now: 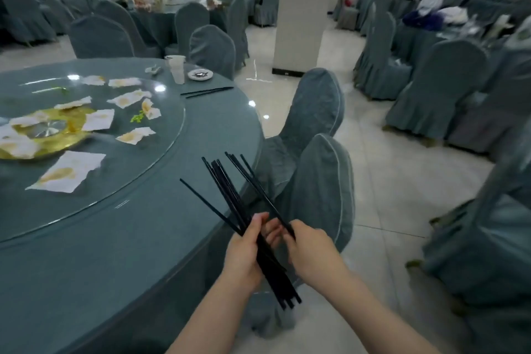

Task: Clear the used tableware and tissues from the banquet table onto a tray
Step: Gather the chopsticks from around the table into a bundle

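Just past the near edge of the counter (86,253), over the floor, I hold a fanned bundle of thin black chopsticks (230,195), their tips splayed up and away from me. My left hand (244,250) is wrapped around the middle of the bundle, fingers curled over it. My right hand (310,253) is closed in a pinch on the lower end of the few sticks that splay off to the right. They look light, stiff and smooth, so I judge weight is no problem but sliding is. Loose sticks could slip out lengthwise or scissor apart, and the sound hold is around the middle with the ends squared up. On the round, teal-clothed counter lies another black pair of chopsticks (207,91) at the far edge, beside stacked clear plastic cups (176,67), a small white saucer (200,75) and a white spoon (153,69). Those last two are hard and breakable, I would guess. Stained white tissues (67,171) lie scattered on the glass turntable (161,135), limp and perhaps damp. Teal-covered chairs (321,195) stand just beside the counter. I can see no tray from here.
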The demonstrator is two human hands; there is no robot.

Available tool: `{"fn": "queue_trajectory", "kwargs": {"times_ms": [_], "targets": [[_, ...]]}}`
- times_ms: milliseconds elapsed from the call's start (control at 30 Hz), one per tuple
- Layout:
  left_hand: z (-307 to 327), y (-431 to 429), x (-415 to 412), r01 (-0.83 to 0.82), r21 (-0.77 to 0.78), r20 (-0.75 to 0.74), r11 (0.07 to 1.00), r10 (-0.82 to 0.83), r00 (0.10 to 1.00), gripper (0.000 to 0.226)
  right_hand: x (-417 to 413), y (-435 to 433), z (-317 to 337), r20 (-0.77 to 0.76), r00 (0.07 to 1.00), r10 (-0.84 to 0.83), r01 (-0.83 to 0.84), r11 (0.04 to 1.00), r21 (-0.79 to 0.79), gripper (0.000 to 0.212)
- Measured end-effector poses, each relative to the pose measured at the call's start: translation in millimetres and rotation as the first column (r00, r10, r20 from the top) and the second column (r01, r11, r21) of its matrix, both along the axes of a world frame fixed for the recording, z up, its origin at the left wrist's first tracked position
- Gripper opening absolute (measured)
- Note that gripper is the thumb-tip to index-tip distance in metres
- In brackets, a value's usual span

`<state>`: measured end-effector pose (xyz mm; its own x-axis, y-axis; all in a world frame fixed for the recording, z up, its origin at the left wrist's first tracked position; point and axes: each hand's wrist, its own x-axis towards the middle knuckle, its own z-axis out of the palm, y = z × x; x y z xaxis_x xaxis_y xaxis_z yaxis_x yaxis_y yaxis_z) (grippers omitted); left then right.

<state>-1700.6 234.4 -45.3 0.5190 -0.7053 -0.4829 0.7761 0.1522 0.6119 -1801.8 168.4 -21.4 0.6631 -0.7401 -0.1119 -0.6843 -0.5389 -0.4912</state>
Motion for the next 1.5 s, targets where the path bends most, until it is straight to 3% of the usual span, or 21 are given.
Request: {"fn": "queue_trajectory", "kwargs": {"times_ms": [200,400,633,800,900,1000,1067,1100,1133,1200,1333,1500], "targets": [[13.2,-118.2,-100.1,0.056,-0.075,-0.024,0.996,-0.058,0.998,0.025,-95.7,-99.2,14.4,-0.143,0.989,-0.030,0.011,0.991,-0.132,0.018],[11.6,-203.1,-172.1,0.126,-0.022,0.043,0.992,-0.125,0.991,0.033,-166.8,-180.4,21.1,-0.296,0.955,-0.019,-0.040,0.981,-0.192,0.027],[1.9,-294.3,-201.7,0.141,0.026,-0.001,0.990,-0.141,0.990,0.017,-192.4,-247.9,-4.8,-0.290,0.952,-0.099,0.008,0.955,-0.298,0.034],[-15.1,-376.1,-193.9,0.112,0.017,-0.100,0.994,-0.110,0.989,0.011,-199.2,-322.6,-20.7,-0.283,0.959,-0.022,-0.071,0.947,-0.315,0.044],[-24.5,-434.6,-180.8,0.110,-0.013,-0.121,0.994,-0.111,0.986,0.014,-199.9,-392.8,-22.6,-0.280,0.960,0.007,-0.062,0.980,-0.188,0.028],[-21.3,-495.4,-157.5,0.067,-0.018,-0.178,0.998,-0.069,0.982,0.016,-198.7,-465.4,-16.0,-0.216,0.976,0.036,-0.043,0.999,-0.027,0.029],[-17.3,-529.3,-139.4,0.020,-0.017,-0.183,1.000,-0.023,0.983,0.017,-196.4,-504.1,-14.3,-0.075,0.997,-0.001,0.010,0.994,0.109,0.030],[-15.1,-545.1,-131.1,0.010,-0.024,-0.175,1.000,-0.014,0.985,0.017,-194.4,-519.4,-14.3,0.062,0.993,-0.102,0.083,0.965,0.249,0.033],[-12.8,-560.0,-124.3,0.005,-0.038,-0.166,0.999,-0.011,0.986,0.016,-191.2,-532.5,-14.2,0.188,0.949,-0.253,0.155,0.894,0.420,0.039],[-9.2,-587.3,-115.3,-0.014,-0.065,-0.149,0.998,0.004,0.989,0.014,-181.2,-557.8,-18.0,0.292,0.801,-0.523,0.211,0.703,0.679,0.050],[-1.7,-636.6,-110.7,-0.032,-0.081,-0.094,0.996,0.024,0.995,0.017,-153.4,-607.2,-26.4,0.232,0.543,-0.807,0.155,0.368,0.917,0.063],[4.2,-705.4,-111.3,0.027,-0.123,0.062,0.992,-0.020,0.998,0.020,-115.7,-685.9,-31.4,0.258,0.478,-0.839,0.064,0.326,0.943,0.067]]}}
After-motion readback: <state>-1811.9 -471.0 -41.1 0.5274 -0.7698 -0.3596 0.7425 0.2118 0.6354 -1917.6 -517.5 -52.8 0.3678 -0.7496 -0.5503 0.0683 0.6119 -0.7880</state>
